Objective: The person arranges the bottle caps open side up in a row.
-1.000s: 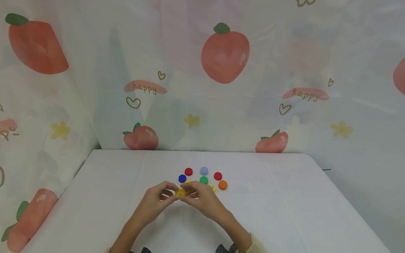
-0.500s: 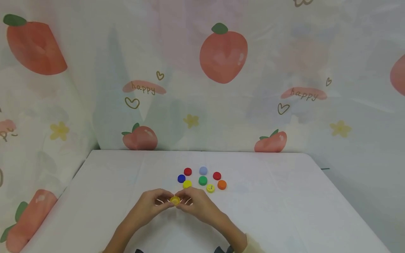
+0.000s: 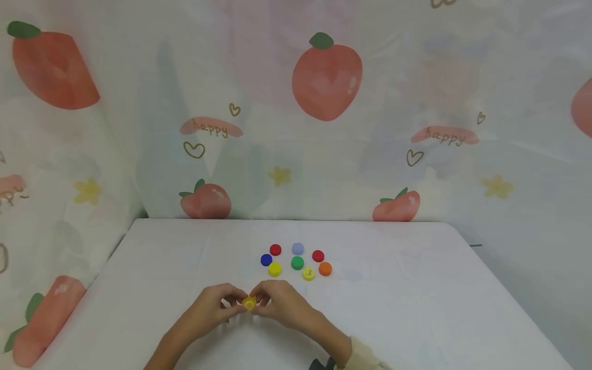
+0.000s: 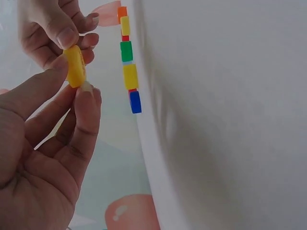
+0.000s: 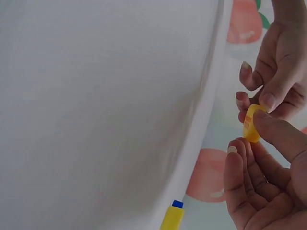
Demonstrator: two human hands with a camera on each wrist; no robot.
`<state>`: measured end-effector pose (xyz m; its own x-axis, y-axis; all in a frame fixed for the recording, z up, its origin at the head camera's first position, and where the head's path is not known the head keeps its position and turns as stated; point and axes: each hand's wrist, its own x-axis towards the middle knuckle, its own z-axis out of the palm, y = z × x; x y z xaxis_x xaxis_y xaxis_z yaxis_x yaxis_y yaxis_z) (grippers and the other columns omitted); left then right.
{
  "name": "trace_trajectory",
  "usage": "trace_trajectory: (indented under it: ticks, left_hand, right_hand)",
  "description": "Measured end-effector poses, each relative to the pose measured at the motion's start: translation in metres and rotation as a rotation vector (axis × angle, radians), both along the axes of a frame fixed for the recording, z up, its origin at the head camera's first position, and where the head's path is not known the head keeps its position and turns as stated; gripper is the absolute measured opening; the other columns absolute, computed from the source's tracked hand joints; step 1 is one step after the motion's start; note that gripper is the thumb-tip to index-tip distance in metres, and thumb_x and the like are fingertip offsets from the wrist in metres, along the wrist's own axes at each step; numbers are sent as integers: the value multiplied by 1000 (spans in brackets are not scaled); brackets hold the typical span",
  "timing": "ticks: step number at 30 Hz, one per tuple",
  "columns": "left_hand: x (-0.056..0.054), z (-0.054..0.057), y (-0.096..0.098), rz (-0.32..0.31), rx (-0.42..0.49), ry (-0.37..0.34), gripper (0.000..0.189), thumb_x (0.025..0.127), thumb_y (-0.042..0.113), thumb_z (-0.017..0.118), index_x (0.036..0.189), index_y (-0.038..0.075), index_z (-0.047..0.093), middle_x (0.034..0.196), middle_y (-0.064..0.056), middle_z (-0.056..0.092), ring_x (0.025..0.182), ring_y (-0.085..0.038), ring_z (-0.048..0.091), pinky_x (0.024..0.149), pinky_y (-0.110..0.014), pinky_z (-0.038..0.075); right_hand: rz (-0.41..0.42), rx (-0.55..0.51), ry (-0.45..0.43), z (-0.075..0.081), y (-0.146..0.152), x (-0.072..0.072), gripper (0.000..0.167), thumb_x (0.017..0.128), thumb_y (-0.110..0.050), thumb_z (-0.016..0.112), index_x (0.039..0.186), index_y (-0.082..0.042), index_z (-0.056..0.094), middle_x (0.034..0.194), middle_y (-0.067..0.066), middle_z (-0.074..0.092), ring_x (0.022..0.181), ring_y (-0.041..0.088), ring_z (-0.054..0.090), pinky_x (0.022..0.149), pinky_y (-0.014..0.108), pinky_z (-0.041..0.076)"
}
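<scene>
A yellow bottle cap [image 3: 249, 303] is held up off the table between both hands, its hollow side towards the head camera. My left hand [image 3: 209, 310] pinches one edge between thumb and fingers. On the opposite edge, my right hand [image 3: 285, 307] pinches it the same way. Close up in the left wrist view, the yellow cap [image 4: 75, 66] stands on its side with faint marks on its face. Beyond the hands lie loose caps: a yellow one [image 3: 275, 269], a marked yellow one [image 3: 308, 274], a green one [image 3: 297, 262] and an orange one [image 3: 325, 269].
Farther back are a dark blue cap [image 3: 266, 260], a red cap [image 3: 275, 250], a pale blue cap [image 3: 298, 248] and another red cap [image 3: 318, 256]. All rest on a white table [image 3: 407, 308]. A printed curtain [image 3: 333, 169] hangs behind its far edge.
Both hands have drawn back towards the body and slightly left, carrying the yellow cap between them. The two yellow caps on the table, partly covered before, now show fully.
</scene>
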<state>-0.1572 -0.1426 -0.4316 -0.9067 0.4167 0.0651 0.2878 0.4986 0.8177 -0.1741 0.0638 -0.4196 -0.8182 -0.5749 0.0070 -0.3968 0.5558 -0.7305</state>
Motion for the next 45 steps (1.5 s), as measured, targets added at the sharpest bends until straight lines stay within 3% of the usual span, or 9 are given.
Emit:
trace_trajectory:
  ticks: [6, 14, 24, 27, 35, 45]
  left_hand:
    - [-1, -3, -4, -15, -50, 8, 23, 83, 25, 73, 99, 9, 69, 87, 7, 64, 73, -10, 55, 60, -24, 49]
    - [-4, -13, -11, -80, -113, 17, 16, 81, 18, 74, 94, 11, 70, 86, 10, 65, 73, -6, 55, 62, -23, 48]
    - [-4, -11, -10, -108, -199, -13, 13, 79, 10, 75, 90, 6, 70, 79, 8, 63, 70, -8, 55, 61, -24, 49]
    - [-6, -11, -9, -118, -230, 9, 13, 78, 8, 75, 89, 5, 69, 78, 6, 63, 69, -9, 56, 63, -24, 49]
    - [-9, -13, -3, -108, -283, -27, 13, 78, 9, 76, 88, 6, 68, 77, 7, 62, 71, -9, 57, 66, -26, 49]
    - [-7, -15, -1, -86, -254, -56, 13, 77, 4, 75, 87, 6, 67, 75, 8, 59, 68, -9, 55, 62, -24, 48]
  right_hand:
    - [11, 46, -12, 0, -7, -1, 21, 79, -14, 77, 97, -10, 68, 77, -13, 61, 69, -1, 55, 66, 13, 47]
    - [62, 133, -3, -3, -17, 0, 18, 78, -14, 78, 91, -10, 68, 73, -13, 61, 66, -1, 54, 64, 12, 46]
    - [104, 169, -65, -8, -27, -5, 15, 80, -10, 75, 91, -7, 66, 72, -9, 60, 65, 0, 55, 63, 13, 47]
    - [109, 184, -65, -9, -28, -6, 14, 80, -9, 75, 91, -7, 66, 71, -9, 59, 64, 1, 54, 62, 13, 47]
    - [98, 222, -71, -12, -29, -7, 17, 80, -9, 76, 92, -8, 64, 70, -9, 56, 63, 2, 53, 62, 13, 46]
    - [113, 230, -107, -16, -31, -11, 20, 78, -9, 77, 92, -8, 62, 71, -7, 57, 64, 3, 53, 62, 14, 47]
